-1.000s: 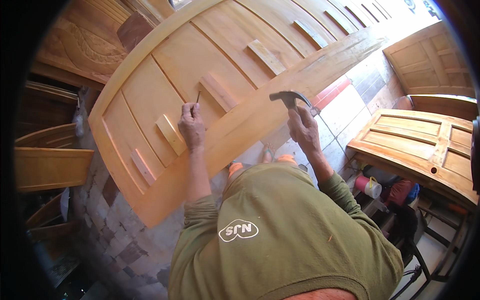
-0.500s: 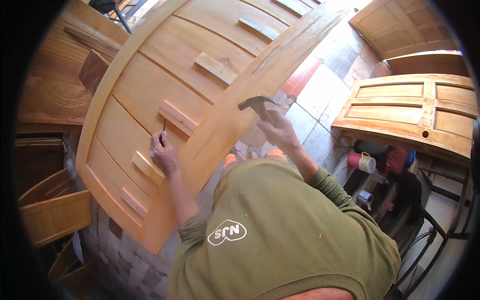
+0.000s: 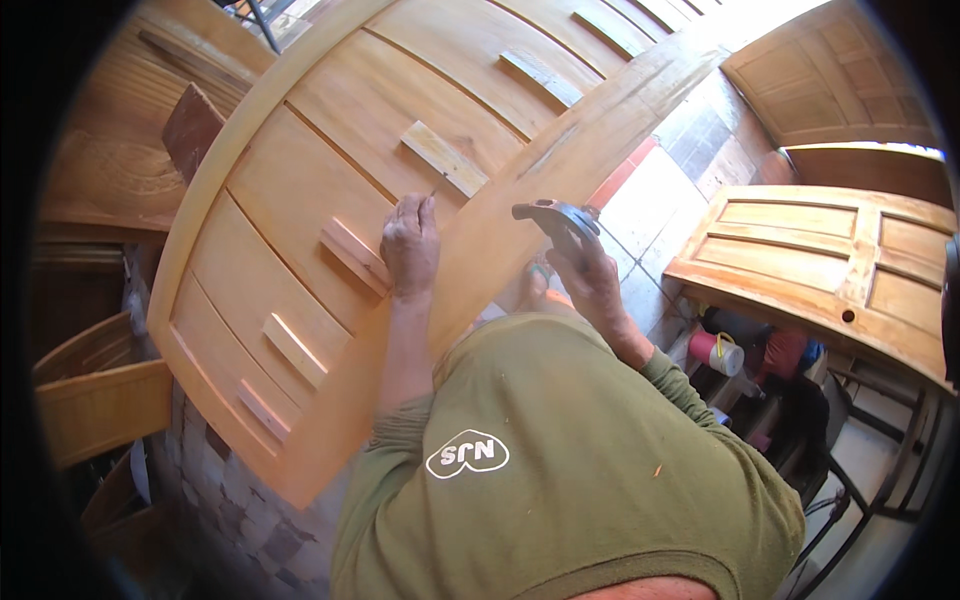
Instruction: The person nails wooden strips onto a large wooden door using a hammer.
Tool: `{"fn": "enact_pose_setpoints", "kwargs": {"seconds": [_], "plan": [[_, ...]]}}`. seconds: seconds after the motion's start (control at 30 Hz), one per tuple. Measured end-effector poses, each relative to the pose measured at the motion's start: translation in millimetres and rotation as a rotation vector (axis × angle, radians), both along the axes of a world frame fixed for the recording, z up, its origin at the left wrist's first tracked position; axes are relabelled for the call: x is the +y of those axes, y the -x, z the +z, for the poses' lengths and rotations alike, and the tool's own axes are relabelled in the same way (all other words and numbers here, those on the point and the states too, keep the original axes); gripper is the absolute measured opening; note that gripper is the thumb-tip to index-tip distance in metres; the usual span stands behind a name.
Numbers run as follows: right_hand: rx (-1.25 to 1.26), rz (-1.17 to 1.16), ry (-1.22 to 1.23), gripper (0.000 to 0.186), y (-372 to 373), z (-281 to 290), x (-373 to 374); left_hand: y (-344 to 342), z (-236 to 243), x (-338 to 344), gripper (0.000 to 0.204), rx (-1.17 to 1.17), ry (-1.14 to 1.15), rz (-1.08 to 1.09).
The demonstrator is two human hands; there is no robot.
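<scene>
A large wooden door [image 3: 290, 190] with long recessed panels lies flat before me. Short wooden blocks sit in a row along its panels. My left hand [image 3: 410, 245] is closed in a pinch on a thin dark metal rod [image 3: 436, 191], mostly hidden by the fingers. The rod's end shows beside one wooden block [image 3: 445, 160]; whether it touches is unclear. A nearer block [image 3: 355, 257] lies just left of that hand. Over the door's right edge, my right hand [image 3: 590, 285] grips a claw hammer [image 3: 550, 212] raised with its head up.
Another panelled door [image 3: 790, 235] lies raised at the right, with a pink-and-white container [image 3: 718, 352] below it. A further door [image 3: 830, 75] leans at the back right. Carved wooden pieces [image 3: 120, 180] and a curved-top wooden panel [image 3: 105, 405] stand at the left. Tiled floor [image 3: 650, 215] shows between.
My left hand has moved away along the door with the rod, from the nearer block to the one beyond. The hammer has shifted slightly right and turned. My view has shifted a little.
</scene>
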State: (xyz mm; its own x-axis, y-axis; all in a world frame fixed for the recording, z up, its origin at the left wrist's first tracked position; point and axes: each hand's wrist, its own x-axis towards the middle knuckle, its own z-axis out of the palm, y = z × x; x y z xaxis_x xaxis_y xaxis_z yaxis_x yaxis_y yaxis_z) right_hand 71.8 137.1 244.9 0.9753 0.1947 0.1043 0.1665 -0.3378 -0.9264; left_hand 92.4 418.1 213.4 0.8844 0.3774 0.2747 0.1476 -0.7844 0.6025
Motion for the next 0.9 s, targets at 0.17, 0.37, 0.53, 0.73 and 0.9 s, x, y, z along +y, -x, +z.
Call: {"fn": "enact_pose_setpoints", "kwargs": {"seconds": [0.17,0.37,0.53,0.73,0.9], "plan": [[-0.032,0.132,0.051,0.054,-44.5,-10.6,-22.5,-17.9,-0.3,-14.6,0.011,-0.069,-0.083,0.029],[-0.023,0.255,0.026,0.053,-73.9,-18.4,-46.7,-18.8,-4.2,-16.4,0.013,-0.075,-0.080,0.076],[-0.010,0.277,-0.002,0.051,-84.6,-15.1,-51.7,-18.5,-2.2,-20.6,0.012,-0.071,-0.093,0.075],[-0.028,0.285,0.010,0.050,-91.0,-8.1,-39.2,-18.3,-6.9,-17.3,0.010,-0.118,-0.124,0.025],[-0.028,0.278,0.062,0.047,-101.2,15.0,-6.5,-18.5,-8.8,-14.1,0.008,-0.138,-0.135,-0.019]]}}
